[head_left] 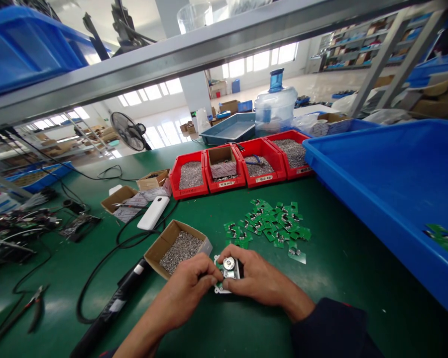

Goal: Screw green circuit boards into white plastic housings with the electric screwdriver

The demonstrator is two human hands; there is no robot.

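Observation:
A small white housing (227,290) with a round silver motor-like part and a piece of green circuit board lies between my hands on the green table. My right hand (259,278) grips it from the right, fingers along the far edge and thumb at the near side. My left hand (188,278) has thumb and forefinger pinched together over its left side; whatever is between those fingertips is too small to make out. Just beyond the left hand stands an open cardboard box of small screws (182,248). Several green circuit boards (278,223) lie in a loose pile beyond the right hand.
Red bins (188,176) of small metal parts line the back. A large blue tray (358,199) stands at right. At left are a black electric screwdriver (115,303) with its cable, a white power bank-like block (153,213) and pliers (35,303). A metal shelf beam (194,47) crosses overhead.

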